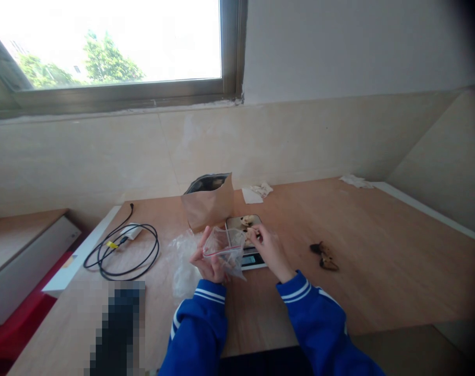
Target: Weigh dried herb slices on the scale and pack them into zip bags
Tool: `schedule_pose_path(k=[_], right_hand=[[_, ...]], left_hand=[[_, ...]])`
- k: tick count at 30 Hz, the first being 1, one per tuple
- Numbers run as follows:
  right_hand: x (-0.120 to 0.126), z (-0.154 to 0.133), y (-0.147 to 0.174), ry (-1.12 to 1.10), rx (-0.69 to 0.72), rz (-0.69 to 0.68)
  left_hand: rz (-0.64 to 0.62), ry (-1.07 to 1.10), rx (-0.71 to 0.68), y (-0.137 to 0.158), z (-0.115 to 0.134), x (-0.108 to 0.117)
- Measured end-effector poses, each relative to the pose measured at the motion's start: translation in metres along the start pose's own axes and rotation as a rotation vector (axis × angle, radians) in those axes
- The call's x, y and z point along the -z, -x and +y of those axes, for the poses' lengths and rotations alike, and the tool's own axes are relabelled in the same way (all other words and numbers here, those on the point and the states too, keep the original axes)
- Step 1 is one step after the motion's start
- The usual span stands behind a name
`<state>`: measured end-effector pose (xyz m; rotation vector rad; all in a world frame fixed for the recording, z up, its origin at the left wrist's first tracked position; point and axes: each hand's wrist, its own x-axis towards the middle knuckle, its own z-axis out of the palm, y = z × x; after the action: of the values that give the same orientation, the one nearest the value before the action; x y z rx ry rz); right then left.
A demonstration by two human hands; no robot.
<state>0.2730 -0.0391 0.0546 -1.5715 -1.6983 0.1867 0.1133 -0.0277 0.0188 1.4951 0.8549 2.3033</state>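
Note:
My left hand [210, 261] holds a clear zip bag [225, 256] with a red seal line, its mouth spread wide. My right hand [269, 250] reaches over a small kitchen scale [232, 224], thumb and fingers pinched on a pale piece at the plate. Another pale, dark-tipped dried piece [247, 221], perhaps a mushroom slice, lies on the plate behind my fingers. The scale's display [250, 259] is lit, but its digits are too small to read. More clear plastic bags [185, 266] lie beside my left hand.
Behind the scale stands an open brown paper pouch [210, 206]. Several dark and tan dried pieces [325, 256] lie to the right. A coiled black cable [157, 250] with a white adapter [131, 231] is at left, near a blurred dark object [118, 329]. Crumpled tissue [262, 189] sits by the wall.

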Motion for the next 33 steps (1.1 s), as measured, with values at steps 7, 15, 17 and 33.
schedule_pose_path(k=[7, 15, 17, 33], right_hand=[[0.039, -0.031, -0.012, -0.418, -0.106, 0.163], [0.039, -0.047, -0.023, -0.411, 0.086, -0.001], [0.024, -0.028, -0.029, -0.368, 0.095, 0.055], [-0.016, 0.013, -0.040, -0.259, 0.032, 0.027]], left_hand=[[-0.060, 0.024, -0.102, -0.002, 0.001, 0.001], [-0.135, 0.068, -0.164, -0.004, 0.003, 0.003], [-0.155, 0.074, -0.176, -0.006, 0.005, 0.002], [-0.107, 0.039, -0.164, -0.007, 0.006, 0.001]])
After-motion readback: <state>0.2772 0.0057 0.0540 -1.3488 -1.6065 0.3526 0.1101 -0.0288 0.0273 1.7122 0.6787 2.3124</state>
